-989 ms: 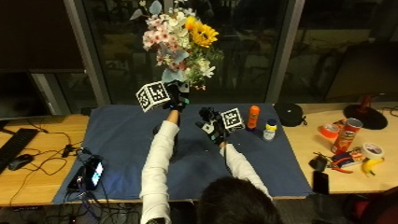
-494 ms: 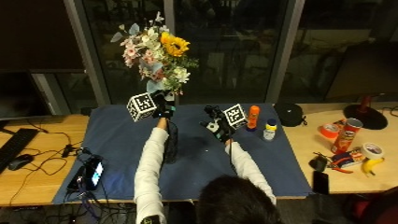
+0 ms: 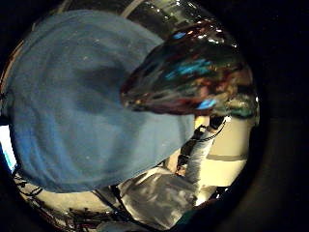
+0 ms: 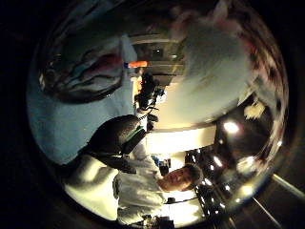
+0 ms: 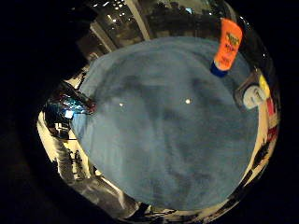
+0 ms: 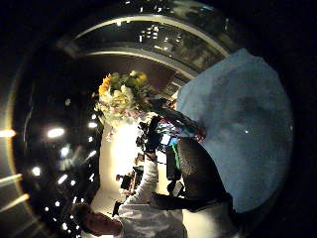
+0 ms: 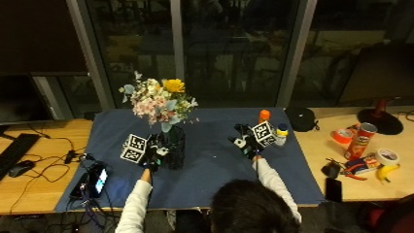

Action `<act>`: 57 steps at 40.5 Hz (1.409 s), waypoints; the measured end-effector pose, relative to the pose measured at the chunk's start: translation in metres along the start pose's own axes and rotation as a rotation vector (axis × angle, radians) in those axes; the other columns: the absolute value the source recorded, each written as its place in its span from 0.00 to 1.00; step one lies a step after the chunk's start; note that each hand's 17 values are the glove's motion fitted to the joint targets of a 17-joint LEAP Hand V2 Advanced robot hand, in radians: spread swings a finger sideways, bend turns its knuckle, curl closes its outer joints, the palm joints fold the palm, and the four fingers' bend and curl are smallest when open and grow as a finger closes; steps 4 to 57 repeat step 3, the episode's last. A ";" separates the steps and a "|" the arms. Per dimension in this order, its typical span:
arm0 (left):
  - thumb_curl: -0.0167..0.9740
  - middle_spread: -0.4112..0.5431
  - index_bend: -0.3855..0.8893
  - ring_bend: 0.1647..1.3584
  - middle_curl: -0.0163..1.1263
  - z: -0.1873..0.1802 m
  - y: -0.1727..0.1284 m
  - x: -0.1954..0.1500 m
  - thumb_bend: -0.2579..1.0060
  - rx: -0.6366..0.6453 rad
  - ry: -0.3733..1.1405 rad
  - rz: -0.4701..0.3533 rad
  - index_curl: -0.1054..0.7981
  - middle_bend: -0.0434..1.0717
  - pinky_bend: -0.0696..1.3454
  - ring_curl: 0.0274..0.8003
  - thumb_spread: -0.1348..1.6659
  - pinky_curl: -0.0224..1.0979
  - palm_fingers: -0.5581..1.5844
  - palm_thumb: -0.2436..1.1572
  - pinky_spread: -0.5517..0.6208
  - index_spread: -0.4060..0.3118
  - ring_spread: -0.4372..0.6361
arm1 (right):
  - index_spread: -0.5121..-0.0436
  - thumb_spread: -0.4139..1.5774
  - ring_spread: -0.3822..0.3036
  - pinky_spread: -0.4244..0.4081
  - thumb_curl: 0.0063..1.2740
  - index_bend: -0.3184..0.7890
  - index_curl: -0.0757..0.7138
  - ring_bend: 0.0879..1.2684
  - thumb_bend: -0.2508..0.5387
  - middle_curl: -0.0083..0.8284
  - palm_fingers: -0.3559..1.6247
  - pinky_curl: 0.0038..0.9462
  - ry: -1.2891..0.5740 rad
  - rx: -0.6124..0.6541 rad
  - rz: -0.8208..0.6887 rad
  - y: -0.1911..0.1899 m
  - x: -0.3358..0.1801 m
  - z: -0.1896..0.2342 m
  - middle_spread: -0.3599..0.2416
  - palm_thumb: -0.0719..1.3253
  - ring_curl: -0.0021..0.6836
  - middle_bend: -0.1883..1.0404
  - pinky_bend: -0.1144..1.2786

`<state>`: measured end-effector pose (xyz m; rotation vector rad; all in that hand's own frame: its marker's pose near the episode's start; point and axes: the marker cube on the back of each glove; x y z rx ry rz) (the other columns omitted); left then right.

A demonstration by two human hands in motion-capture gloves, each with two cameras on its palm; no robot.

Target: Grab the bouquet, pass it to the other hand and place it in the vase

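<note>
Bouquet seated in vase; tipping hazard at the left hand.

In the outside view we see the mixed bouquet of pink, white and yellow flowers [image 7: 158,101] standing in the dark glass vase [image 7: 173,147] on the blue cloth [image 7: 207,165] covering the worktop. The left hand [image 7: 150,155] sits against the vase wall; whether its fingers curl round the glass we cannot tell. The right hand [image 7: 249,141] hovers apart with relaxed fingers, holding nothing. In the left little-finger view the vase [image 3: 193,77] fills the frame, so that palm is close. We judge that a sideways withdrawal could topple the top-heavy vase; the orange bottle [image 5: 226,44] stands near the right hand.
</note>
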<state>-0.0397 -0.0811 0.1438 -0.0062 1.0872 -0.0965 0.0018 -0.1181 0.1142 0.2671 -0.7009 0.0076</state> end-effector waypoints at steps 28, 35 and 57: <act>0.43 0.78 0.34 0.35 0.31 -0.001 0.007 -0.007 0.17 0.004 -0.024 0.002 0.42 0.21 0.35 0.37 0.53 0.33 0.15 0.40 0.76 0.84 0.72 | 0.41 0.73 0.40 0.60 0.31 0.43 0.45 0.23 0.29 0.48 0.42 0.33 -0.003 0.002 -0.004 0.000 0.009 0.003 0.44 0.41 0.47 0.33 0.31; 0.43 0.78 0.34 0.35 0.31 -0.001 0.007 -0.007 0.17 0.004 -0.024 0.002 0.42 0.21 0.35 0.37 0.53 0.33 0.15 0.40 0.76 0.84 0.72 | 0.41 0.73 0.40 0.60 0.31 0.43 0.45 0.23 0.29 0.48 0.42 0.33 -0.003 0.002 -0.004 0.000 0.009 0.003 0.44 0.41 0.47 0.33 0.31; 0.43 0.78 0.34 0.35 0.31 -0.001 0.007 -0.007 0.17 0.004 -0.024 0.002 0.42 0.21 0.35 0.37 0.53 0.33 0.15 0.40 0.76 0.84 0.72 | 0.41 0.73 0.40 0.60 0.31 0.43 0.45 0.23 0.29 0.48 0.42 0.33 -0.003 0.002 -0.004 0.000 0.009 0.003 0.44 0.41 0.47 0.33 0.31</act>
